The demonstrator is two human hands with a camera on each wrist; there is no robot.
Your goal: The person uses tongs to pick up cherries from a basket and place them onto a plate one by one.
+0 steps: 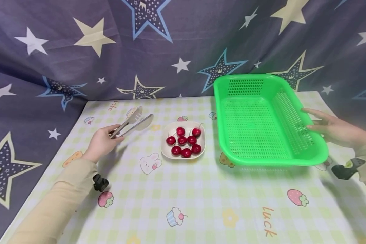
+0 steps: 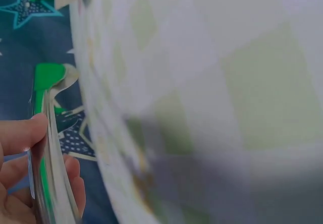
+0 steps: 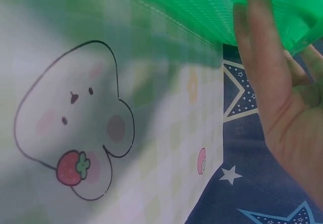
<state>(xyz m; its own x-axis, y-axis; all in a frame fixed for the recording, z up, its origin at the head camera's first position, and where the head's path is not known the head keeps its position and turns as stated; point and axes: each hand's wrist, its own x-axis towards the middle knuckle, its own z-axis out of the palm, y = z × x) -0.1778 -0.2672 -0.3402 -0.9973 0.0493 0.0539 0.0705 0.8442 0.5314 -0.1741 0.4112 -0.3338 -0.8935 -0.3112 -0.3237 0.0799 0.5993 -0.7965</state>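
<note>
My left hand [image 1: 102,144] grips a pair of metal tongs [image 1: 126,126] by the handle end. Their two heads point away to the right and stand apart, with nothing between them. In the left wrist view, thumb and fingers close around the tongs [image 2: 53,168] from both sides. My right hand [image 1: 333,128] holds the right rim of a green plastic basket [image 1: 272,162], fingertips lapping over the edge. More fingers show against the basket's outer side in the right wrist view. A white dish [image 1: 183,158] of red cherries [image 1: 186,153] sits between the hands.
A checked tablecloth [image 1: 201,203] printed with cartoon figures covers the table. Dark cloth with stars [image 1: 183,64] hangs right behind the table's far edge and along the left side. The basket's left wall stands a little to the right of the dish.
</note>
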